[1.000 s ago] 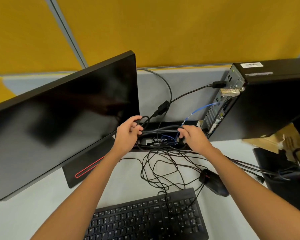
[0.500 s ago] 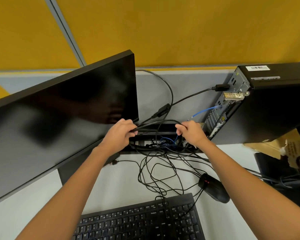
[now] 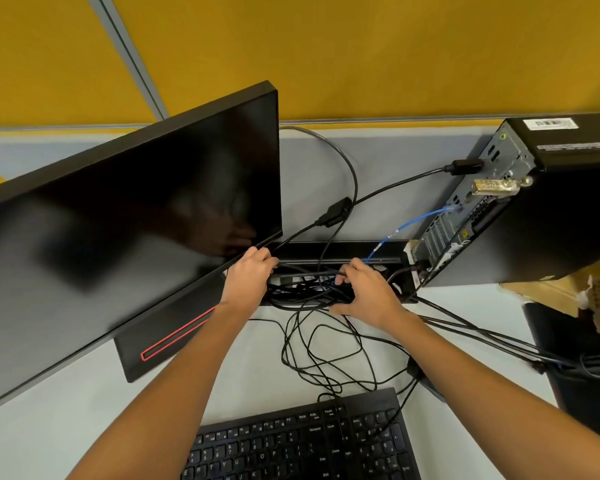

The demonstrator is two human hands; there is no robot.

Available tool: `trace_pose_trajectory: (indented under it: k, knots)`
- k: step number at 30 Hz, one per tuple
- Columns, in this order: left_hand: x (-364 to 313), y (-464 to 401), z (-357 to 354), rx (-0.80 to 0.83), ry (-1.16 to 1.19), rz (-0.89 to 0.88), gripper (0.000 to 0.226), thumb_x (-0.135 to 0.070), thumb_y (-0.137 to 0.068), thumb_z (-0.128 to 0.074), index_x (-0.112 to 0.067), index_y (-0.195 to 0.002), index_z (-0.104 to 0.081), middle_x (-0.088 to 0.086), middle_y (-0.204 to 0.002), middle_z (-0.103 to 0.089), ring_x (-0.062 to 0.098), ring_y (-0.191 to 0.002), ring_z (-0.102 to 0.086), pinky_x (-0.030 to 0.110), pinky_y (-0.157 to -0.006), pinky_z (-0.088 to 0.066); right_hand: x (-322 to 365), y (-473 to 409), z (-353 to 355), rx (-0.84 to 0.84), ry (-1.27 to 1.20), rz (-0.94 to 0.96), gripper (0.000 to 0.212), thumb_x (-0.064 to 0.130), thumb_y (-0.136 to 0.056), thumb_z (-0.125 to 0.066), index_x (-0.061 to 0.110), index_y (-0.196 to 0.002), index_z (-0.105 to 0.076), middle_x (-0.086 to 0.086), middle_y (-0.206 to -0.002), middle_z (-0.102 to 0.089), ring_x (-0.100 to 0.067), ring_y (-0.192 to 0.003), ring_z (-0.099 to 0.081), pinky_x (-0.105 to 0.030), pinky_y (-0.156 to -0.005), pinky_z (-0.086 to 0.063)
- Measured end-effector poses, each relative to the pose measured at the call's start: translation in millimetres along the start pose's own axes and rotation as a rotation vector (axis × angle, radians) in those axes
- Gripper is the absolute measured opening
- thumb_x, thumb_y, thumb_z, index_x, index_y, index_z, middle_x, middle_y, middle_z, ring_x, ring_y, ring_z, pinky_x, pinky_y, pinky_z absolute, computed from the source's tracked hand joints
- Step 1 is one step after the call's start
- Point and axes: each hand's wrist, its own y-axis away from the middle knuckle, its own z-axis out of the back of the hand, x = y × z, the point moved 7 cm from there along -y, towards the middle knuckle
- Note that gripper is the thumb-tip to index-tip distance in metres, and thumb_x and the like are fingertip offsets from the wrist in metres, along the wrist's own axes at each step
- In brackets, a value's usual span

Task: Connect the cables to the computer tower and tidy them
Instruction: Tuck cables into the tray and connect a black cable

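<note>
At the rear edge of the desk point(image 3: 84, 410), over the open black cable tray point(image 3: 343, 249):

Left hand point(image 3: 248, 278): fingers curled round black cables point(image 3: 305, 271) at the tray's left end, just under the lower corner of the monitor point(image 3: 129, 220). Gripping.

Right hand point(image 3: 366, 289): fingers bent down into the bundle of cables in the tray, thumb spread out toward the desk side. It touches the bundle; whether it actually grips a cable cannot be told.

Computer tower point(image 3: 541, 202): stands at the right, rear panel turned toward the tray. Plugged into that panel are a black cable with a black connector point(image 3: 465, 167) near the top, a silver connector with thumbscrews point(image 3: 496, 186) below it, and a blue cable point(image 3: 413, 221) that runs down into the tray.

Loose black cable loops point(image 3: 326, 348): lie tangled on the desk between the tray and the keyboard point(image 3: 302, 441).

Inline adapter point(image 3: 335, 212): hangs on a cable above the tray.

Further cables point(image 3: 482, 336): trail off to the right, below the tower.
</note>
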Motion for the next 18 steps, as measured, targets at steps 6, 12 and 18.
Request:
trace_pose_trajectory:
  k: [6,12,18]
  knots:
    - [8.5,-2.7,-23.4,0.193,0.089,0.011,0.049,0.01,-0.082,-0.057,-0.014,-0.125,-0.059,0.002,-0.117,-0.059,0.023,-0.11,-0.055,0.034,-0.09,-0.049,11.9,-17.1,-4.5,0.02,0.022,0.098,0.022,0.03,-0.094,-0.058,0.014,-0.107,-0.066,0.002,-0.098,-0.054,-0.02,-0.088,-0.06,-0.032,-0.077,-0.051]
    - [3.8,-8.8,-30.3,0.304,0.523,0.174,0.037,0.009,-0.082,-0.047,-0.017,-0.105,-0.061,0.001,-0.096,-0.065,0.019,-0.087,-0.063,0.03,-0.071,-0.053,1.2,-29.6,-2.8,-0.042,-0.007,-0.059,0.02,0.029,-0.094,-0.059,0.012,-0.101,-0.068,-0.003,-0.096,-0.059,-0.025,-0.085,-0.064,-0.036,-0.076,-0.053]
    - [-26.7,-22.9,4.5,0.067,0.549,0.096,0.006,-0.014,-0.086,-0.057,-0.02,-0.085,-0.058,-0.004,-0.063,-0.057,0.017,-0.058,-0.055,0.029,-0.053,-0.043,-12.7,-35.5,5.7,-0.134,-0.167,-0.191,0.017,0.026,-0.094,-0.06,0.012,-0.094,-0.069,0.002,-0.082,-0.054,-0.018,-0.075,-0.056,-0.027,-0.068,-0.041]
